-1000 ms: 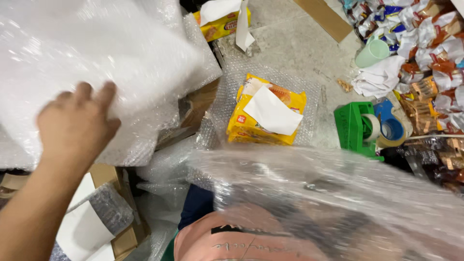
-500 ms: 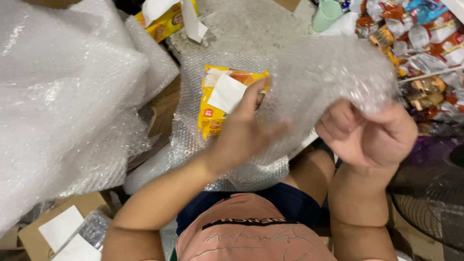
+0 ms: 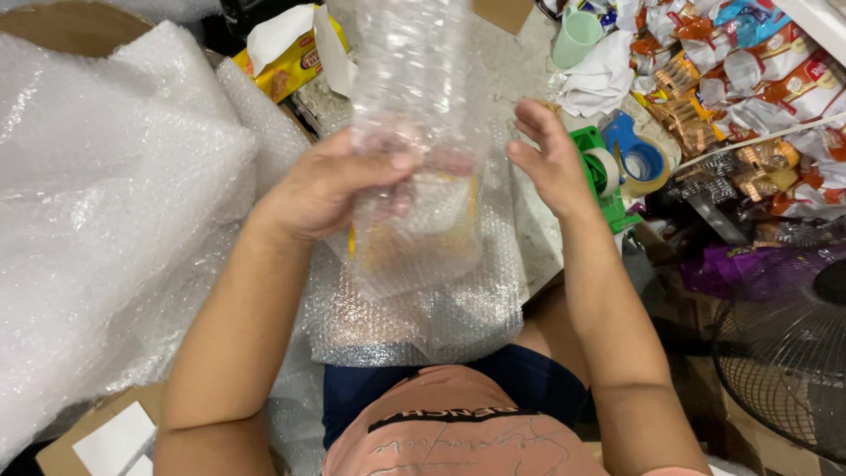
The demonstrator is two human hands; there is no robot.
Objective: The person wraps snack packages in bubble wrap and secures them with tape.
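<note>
Holding one sheet of bubble wrap (image 3: pixel 414 115) upright, the left hand (image 3: pixel 330 185) has its fingers (image 3: pixel 388 161) closed on the sheet's lower part. The right hand (image 3: pixel 551 159) is just beside it, fingers spread and gripping nothing. One yellow packet (image 3: pixel 414 231) lies blurred behind the sheet, on more wrap spread on the floor. Around: one big bubble wrap roll (image 3: pixel 106 220), two tape rolls (image 3: pixel 626 163), one green cup (image 3: pixel 577 37), many snack packets (image 3: pixel 749 79), one fan (image 3: pixel 789 353).

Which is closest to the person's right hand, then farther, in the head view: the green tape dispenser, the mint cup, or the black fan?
From the right hand:
1. Green tape dispenser, just right of it.
2. Mint cup, up at the top.
3. Black fan, low in the right corner.
</note>
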